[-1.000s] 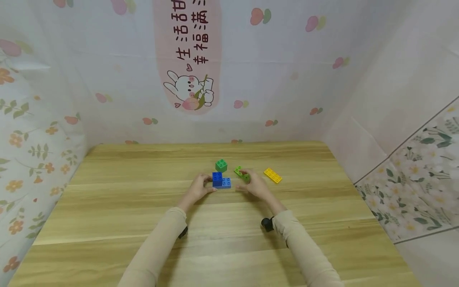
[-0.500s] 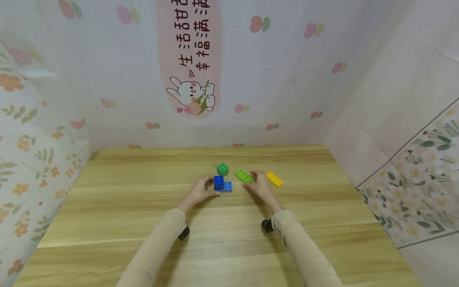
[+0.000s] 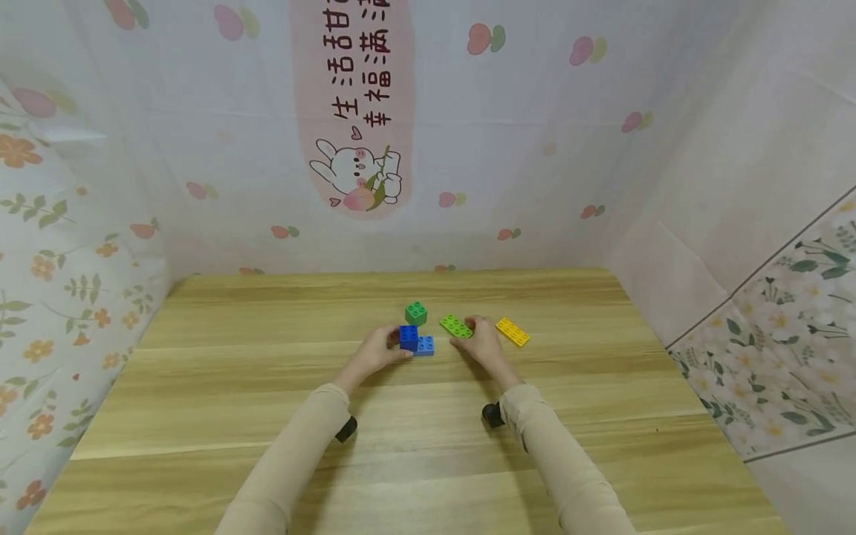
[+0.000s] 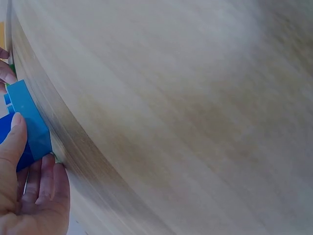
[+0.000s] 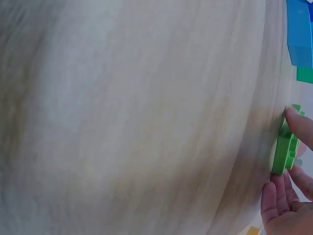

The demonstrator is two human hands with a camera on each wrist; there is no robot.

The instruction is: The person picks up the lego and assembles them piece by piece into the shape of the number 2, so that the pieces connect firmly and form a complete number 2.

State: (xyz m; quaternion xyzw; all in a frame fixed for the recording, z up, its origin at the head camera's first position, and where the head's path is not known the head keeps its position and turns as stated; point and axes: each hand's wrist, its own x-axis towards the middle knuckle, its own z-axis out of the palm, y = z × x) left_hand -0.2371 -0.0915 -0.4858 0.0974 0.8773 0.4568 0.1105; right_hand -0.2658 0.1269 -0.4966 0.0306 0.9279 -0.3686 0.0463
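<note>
A dark blue brick (image 3: 409,336) stands on the left part of a longer light blue brick (image 3: 425,346). My left hand (image 3: 376,352) holds this pair at its left end, the thumb (image 4: 16,132) lying against its near side in the left wrist view. To the right, a flat light green brick (image 3: 455,325) lies on the table. My right hand (image 3: 483,345) pinches its right end between thumb and fingers; the right wrist view shows the thumb (image 5: 299,125) on the light green brick (image 5: 283,149). Part of each hold is hidden by the hands.
Behind the blue pair sits a square green brick (image 3: 416,313). A flat yellow brick (image 3: 512,332) lies right of my right hand. The wooden table (image 3: 428,446) ends at a patterned cloth backdrop (image 3: 521,134), with cloth on both sides too.
My right hand has shifted from over the light green brick to its right end, uncovering most of the studs. My left hand stays on the blue pair. The head view has tilted slightly.
</note>
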